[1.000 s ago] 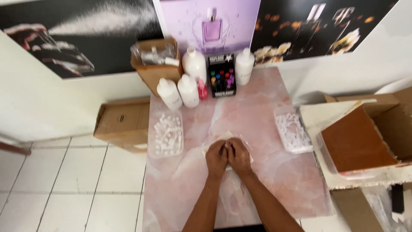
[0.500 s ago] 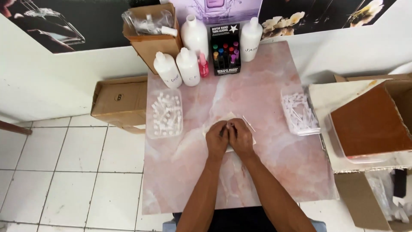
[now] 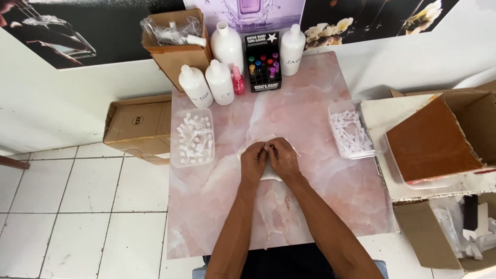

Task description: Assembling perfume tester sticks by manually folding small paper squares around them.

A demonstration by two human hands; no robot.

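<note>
Cardboard box (image 3: 137, 126) on the tiled floor, far left, against the bench (image 3: 320, 206) edge. Pink marble bench top, with a clear tray of small vials (image 3: 192, 137) near its left edge. Behind that, an open brown box (image 3: 175, 49) holding clear bags, then four white bottles (image 3: 220, 82), a small pink bottle (image 3: 237, 81) and a black rack of coloured vials (image 3: 263, 64) along the wall.

Mid-bench, left hand (image 3: 253, 163) and right hand (image 3: 283, 160) side by side, fingertips pinched together over a small item too tiny to make out. Both curled nearly closed, resting on a clear plastic bag (image 3: 268, 175) lying flat on the bench beneath them.

Further right, a second clear tray of small white pieces (image 3: 351, 132), well apart from the hands. Beyond the bench edge, a large open cardboard carton (image 3: 444, 139) with a reddish-brown inside.
</note>
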